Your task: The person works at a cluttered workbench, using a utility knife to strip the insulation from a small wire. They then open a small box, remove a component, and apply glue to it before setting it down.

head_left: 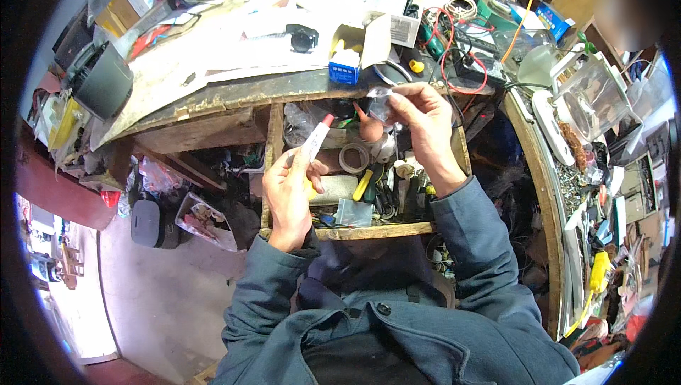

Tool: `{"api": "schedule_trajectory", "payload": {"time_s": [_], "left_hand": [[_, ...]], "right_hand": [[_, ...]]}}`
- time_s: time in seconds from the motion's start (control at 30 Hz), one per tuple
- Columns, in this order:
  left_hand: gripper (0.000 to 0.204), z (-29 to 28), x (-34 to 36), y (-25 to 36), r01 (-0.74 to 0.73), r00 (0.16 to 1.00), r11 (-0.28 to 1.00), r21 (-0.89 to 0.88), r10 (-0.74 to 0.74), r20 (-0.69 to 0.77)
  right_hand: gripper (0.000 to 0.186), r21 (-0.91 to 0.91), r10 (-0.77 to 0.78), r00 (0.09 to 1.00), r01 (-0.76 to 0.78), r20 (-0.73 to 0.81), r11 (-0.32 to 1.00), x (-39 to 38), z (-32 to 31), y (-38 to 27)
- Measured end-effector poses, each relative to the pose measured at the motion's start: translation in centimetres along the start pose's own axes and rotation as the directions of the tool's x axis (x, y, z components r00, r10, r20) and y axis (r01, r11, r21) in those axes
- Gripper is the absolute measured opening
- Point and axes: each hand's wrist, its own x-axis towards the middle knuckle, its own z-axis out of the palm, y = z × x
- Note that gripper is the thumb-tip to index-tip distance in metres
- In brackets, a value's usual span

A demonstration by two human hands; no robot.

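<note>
Both hands are raised over an open wooden drawer (pixel 397 229). My left hand (pixel 287 190) is closed round a slim white tube with a dark red tip (pixel 317 138), which points up and away. My right hand (pixel 424 117) pinches a small piece of clear, crinkled plastic (pixel 379 105) between thumb and fingers. Below the hands, the drawer holds a reddish-brown rubber bulb (pixel 370 129), a roll of tape (pixel 354 158), a yellow-and-black handled tool (pixel 363 185) and a small clear bag (pixel 353 212).
On the bench behind stand an open blue box (pixel 344 73), a white carton (pixel 397 12) and a black round-faced object (pixel 303 39). Red and black leads (pixel 468 51) tangle at the right. A cluttered side bench (pixel 557 257) borders my right arm; a grey bin (pixel 145 223) stands lower left.
</note>
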Motion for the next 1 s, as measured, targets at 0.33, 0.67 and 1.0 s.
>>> {"api": "schedule_trajectory", "payload": {"time_s": [0.33,0.67,1.0], "left_hand": [[0.024,0.7,0.3,0.0,0.066,0.992,0.995,0.069,-0.073,0.107],[0.021,1.1,0.2,0.0,0.013,0.979,0.956,0.292,-0.072,0.192],[0.015,1.7,-0.4,0.0,-0.07,0.997,0.876,0.478,0.043,0.066]], "right_hand": [[0.012,-0.793,-0.508,0.849,0.408,0.147,0.452,3.7,-0.4,-1.5],[0.014,-0.454,-0.275,0.894,0.422,0.354,0.785,-0.9,1.4,-2.3],[0.014,-0.378,0.222,0.848,-0.028,0.481,0.925,-2.8,2.1,-2.9]]}}
